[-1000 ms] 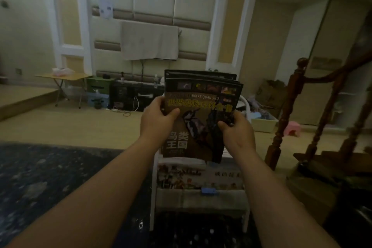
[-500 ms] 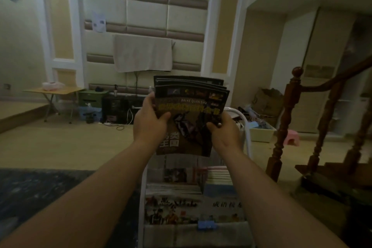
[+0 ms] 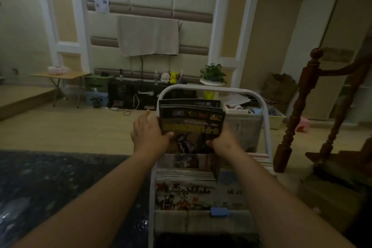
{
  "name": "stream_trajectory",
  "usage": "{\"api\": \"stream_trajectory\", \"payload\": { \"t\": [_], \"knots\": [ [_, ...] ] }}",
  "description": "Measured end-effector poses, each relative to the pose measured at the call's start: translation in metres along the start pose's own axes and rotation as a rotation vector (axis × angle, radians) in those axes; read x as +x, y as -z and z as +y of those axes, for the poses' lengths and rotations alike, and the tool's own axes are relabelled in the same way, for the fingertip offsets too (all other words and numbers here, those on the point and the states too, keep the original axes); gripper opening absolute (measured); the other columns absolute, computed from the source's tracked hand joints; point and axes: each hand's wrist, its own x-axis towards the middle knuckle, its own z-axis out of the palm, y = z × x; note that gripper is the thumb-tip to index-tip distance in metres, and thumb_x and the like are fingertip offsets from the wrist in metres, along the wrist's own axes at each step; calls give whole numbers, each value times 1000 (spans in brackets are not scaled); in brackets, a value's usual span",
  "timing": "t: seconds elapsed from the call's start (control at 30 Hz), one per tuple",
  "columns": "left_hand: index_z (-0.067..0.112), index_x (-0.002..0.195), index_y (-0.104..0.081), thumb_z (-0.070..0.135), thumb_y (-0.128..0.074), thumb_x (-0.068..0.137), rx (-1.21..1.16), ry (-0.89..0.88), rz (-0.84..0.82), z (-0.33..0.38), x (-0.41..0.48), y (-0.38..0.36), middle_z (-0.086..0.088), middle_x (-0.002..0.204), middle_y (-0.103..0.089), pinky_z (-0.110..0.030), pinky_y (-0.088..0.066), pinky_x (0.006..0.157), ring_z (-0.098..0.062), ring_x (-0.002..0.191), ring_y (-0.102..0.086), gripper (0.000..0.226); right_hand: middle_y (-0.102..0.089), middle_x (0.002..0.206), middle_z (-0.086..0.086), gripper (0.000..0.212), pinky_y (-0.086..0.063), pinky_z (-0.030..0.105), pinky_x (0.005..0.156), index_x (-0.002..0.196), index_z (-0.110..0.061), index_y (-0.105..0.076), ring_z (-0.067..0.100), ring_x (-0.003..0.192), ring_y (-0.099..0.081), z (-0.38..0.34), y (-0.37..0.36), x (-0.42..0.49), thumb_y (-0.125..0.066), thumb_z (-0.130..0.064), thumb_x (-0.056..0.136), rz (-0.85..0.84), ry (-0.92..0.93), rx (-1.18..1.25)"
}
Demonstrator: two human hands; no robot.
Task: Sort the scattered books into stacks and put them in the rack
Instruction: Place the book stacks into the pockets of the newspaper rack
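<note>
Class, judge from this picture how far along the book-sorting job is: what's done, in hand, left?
Done: books sit in the lower pockets of the rack. In hand: left hand and right hand grip a dark stack at the top pocket. Left: releasing it there; any other scattered books are out of view.

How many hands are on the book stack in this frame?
2. The left hand grips the book stack at its left edge; the right hand grips its lower right corner.
</note>
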Motion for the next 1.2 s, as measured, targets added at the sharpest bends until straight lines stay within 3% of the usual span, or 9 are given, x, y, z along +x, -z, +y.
{"api": "stream_trajectory", "payload": {
  "t": [0.17, 0.3, 0.37, 0.47, 0.53, 0.67, 0.77, 0.87, 1.2],
  "knots": [
    [24, 129, -47, 40, -71, 83, -44, -11, 13, -2, -4, 1, -4, 157, -19, -49, -22, 114, -28, 144, -15, 54, -57, 111, -5, 39, -41, 41, 98, 115, -30, -49, 24, 120, -52, -3, -2, 3, -69, -10, 87, 64, -9, 213],
    [31, 149, -17, 37, -79, 73, -145, -153, 102, 0, -5, 6, -3, 156, -22, -50, -26, 111, -26, 143, -21, 98, -61, 121, -1, 39, -41, 37, 95, 122, -24, -53, 24, 121, -53, -3, -2, 1, -70, -14, 88, 68, 12, 171],
    [33, 152, -11, 46, -77, 73, -42, -274, 146, 7, -1, 9, -1, 160, -16, -50, -23, 113, -24, 146, -16, 104, -63, 122, 1, 38, -43, 38, 94, 124, -22, -55, 25, 119, -55, -2, -3, 1, -69, -19, 89, 58, -7, 125],
    [29, 155, -10, 57, -62, 82, 177, -412, 169, 23, 5, 12, 1, 162, -12, -48, -11, 120, -21, 150, -6, 94, -64, 118, 0, 40, -49, 44, 96, 123, -23, -55, 24, 116, -58, -3, -4, 0, -71, -18, 86, 72, -24, 153],
    [28, 155, -11, 60, -54, 86, 255, -439, 156, 31, 7, 11, 2, 162, -13, -47, -6, 121, -20, 150, -4, 87, -61, 118, -1, 56, -50, 45, 94, 128, -27, -46, 23, 115, -58, -5, -4, 0, -75, -16, 82, 111, 20, 218],
    [27, 152, -24, 59, -49, 89, 333, -434, 151, 35, 10, 11, 1, 155, -32, -49, -13, 120, -22, 145, -21, 75, -44, 139, -1, 87, -47, 45, 98, 144, -43, -23, 23, 121, -48, -18, 3, 0, -74, -20, 77, 250, 254, 97],
    [27, 147, -33, 57, -51, 89, 340, -443, 161, 36, 8, 13, 2, 148, -41, -45, -24, 116, -22, 138, -31, 68, -37, 147, -1, 80, -33, 42, 111, 148, -31, -31, 25, 133, -35, -31, 10, 1, -67, -17, 78, 265, 386, -296],
    [27, 146, -35, 53, -53, 90, 338, -442, 164, 36, 6, 14, 3, 147, -41, -43, -27, 112, -20, 137, -32, 65, -31, 153, -4, 79, -23, 38, 115, 150, -28, -29, 24, 137, -27, -35, 7, -4, -65, -22, 81, 204, 350, -528],
    [25, 141, -42, 44, -59, 87, 275, -426, 178, 38, -2, 8, 3, 138, -49, -40, -32, 107, -20, 132, -37, 60, -27, 150, -2, 77, -34, 43, 109, 148, -28, -28, 29, 130, -32, -33, -3, -16, -66, -23, 81, 220, 235, -538]
  ]
}}
